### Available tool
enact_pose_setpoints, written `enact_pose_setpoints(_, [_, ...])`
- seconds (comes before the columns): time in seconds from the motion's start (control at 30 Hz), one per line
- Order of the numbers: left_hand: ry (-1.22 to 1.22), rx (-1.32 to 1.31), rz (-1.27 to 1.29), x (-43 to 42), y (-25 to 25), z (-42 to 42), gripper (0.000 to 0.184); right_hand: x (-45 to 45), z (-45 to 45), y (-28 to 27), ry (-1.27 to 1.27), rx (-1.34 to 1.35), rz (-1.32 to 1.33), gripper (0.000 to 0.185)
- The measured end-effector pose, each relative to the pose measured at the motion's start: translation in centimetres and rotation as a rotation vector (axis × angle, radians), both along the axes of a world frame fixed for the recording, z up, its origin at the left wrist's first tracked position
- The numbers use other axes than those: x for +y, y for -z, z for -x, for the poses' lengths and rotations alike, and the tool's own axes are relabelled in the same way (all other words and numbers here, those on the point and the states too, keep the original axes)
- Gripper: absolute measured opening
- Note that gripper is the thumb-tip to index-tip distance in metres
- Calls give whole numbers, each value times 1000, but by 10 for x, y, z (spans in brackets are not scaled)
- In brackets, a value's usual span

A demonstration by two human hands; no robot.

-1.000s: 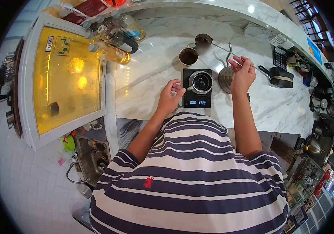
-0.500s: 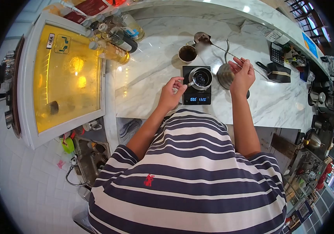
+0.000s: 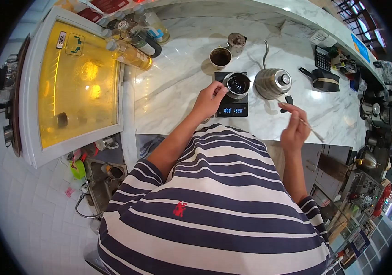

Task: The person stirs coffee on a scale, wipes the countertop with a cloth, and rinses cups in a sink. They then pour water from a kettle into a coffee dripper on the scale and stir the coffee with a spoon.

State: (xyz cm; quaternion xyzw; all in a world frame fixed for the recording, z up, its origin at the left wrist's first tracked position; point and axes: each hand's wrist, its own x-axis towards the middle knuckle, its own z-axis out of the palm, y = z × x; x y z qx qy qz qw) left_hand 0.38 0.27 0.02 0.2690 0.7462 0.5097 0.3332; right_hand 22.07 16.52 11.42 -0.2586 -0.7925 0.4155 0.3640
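A small metal jug (image 3: 238, 85) of dark liquid stands on a black digital scale (image 3: 232, 110) with a lit display. My left hand (image 3: 210, 98) is closed at the jug's handle side, fingers pinched there. In my right hand (image 3: 295, 126), held low near the counter's front edge, is a long thin-stemmed spoon (image 3: 314, 131); its ends are small and hard to make out. A gooseneck kettle (image 3: 273, 83) stands just beyond that hand, to the right of the scale. Behind the scale is a cup (image 3: 220, 58) with dark brown contents, beside a container with brown residue (image 3: 236, 42).
Several bottles (image 3: 134, 52) crowd the back left, next to a yellow-lit cabinet (image 3: 81, 87). At the right of the marble counter (image 3: 182, 55) are a black box (image 3: 325, 81) and a calculator (image 3: 323, 59). A sink (image 3: 106, 183) lies low on the left.
My right hand has drawn the spoon back from beside the residue container, down toward the counter's front edge, uncovering the kettle. My left hand has shifted slightly right and up at the jug.
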Motion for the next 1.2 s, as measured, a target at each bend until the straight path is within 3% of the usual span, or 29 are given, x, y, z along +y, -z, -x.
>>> enact_pose_setpoints(0.1, [70, -1, 11, 1, -2, 0, 32, -13, 5, 5, -113, -111, -155, 14])
enact_pose_setpoints(0.3, [156, 55, 81, 3, 0, 5, 38, -29, 12, 22, -203, -131, -370, 13])
enact_pose_setpoints(1.2, [180, 82, 122, 5, -1, 7, 42, -41, 17, 12, -165, -105, -426, 13])
